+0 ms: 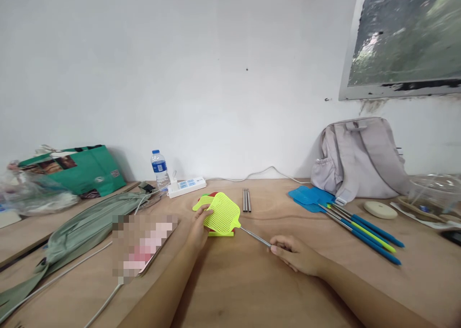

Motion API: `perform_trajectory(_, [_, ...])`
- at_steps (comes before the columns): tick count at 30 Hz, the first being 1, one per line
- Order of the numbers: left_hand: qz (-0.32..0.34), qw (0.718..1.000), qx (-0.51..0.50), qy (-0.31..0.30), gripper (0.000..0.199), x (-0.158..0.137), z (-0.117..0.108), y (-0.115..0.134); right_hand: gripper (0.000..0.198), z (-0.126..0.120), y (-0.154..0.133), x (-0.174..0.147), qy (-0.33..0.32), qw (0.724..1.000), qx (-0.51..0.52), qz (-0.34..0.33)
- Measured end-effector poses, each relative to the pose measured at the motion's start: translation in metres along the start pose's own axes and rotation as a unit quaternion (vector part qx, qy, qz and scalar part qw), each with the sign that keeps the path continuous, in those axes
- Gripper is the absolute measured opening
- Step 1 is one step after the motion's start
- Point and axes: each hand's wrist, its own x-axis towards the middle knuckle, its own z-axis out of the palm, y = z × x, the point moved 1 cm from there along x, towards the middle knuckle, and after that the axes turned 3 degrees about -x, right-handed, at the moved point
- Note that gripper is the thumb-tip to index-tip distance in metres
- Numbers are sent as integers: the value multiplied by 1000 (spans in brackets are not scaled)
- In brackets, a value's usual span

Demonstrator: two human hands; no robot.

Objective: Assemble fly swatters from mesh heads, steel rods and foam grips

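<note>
A yellow-green fly swatter (224, 213) is held over the middle of the table, its perforated head to the left and its thin metal rod running down to the right. My left hand (199, 227) grips the left edge of the head. The fingers of my right hand (293, 255) are closed around the rod's lower end. Under and behind the head lie more swatter heads, yellow-green, red and green, partly hidden. Three bare metal rods (246, 200) lie side by side just beyond.
Blue swatters (311, 198) with blue and yellow-green handles lie right, before a grey backpack (360, 160). At left are a phone-like device (147, 246) with a cable, a green-grey bag (90, 234), a water bottle (159, 169) and a power strip (186, 187). A white wall stands behind.
</note>
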Motion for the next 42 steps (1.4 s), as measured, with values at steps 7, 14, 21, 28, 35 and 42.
perform_trajectory(7, [5, 1000, 6, -13, 26, -2, 1, 1, 35, 0, 0, 0, -2, 1000, 7, 2])
perform_trajectory(14, [19, 999, 11, -23, 26, -3, 2, 2, 36, -1, 5, 3, 2, 1000, 24, 15])
perform_trajectory(21, [41, 998, 20, -34, 25, -3, 3, 2, 30, -3, 8, 4, 6, 998, 65, 24])
perform_trajectory(28, [71, 995, 57, -34, 28, 3, -1, -1, 27, -1, 8, 4, 12, 998, 58, 32])
perform_trajectory(35, [75, 992, 92, -47, 27, 6, -4, -1, 25, -1, 8, 5, 12, 997, 65, 27])
perform_trajectory(42, [56, 992, 96, -55, 26, 0, -1, 2, 22, -1, 6, 4, 7, 997, 81, 17])
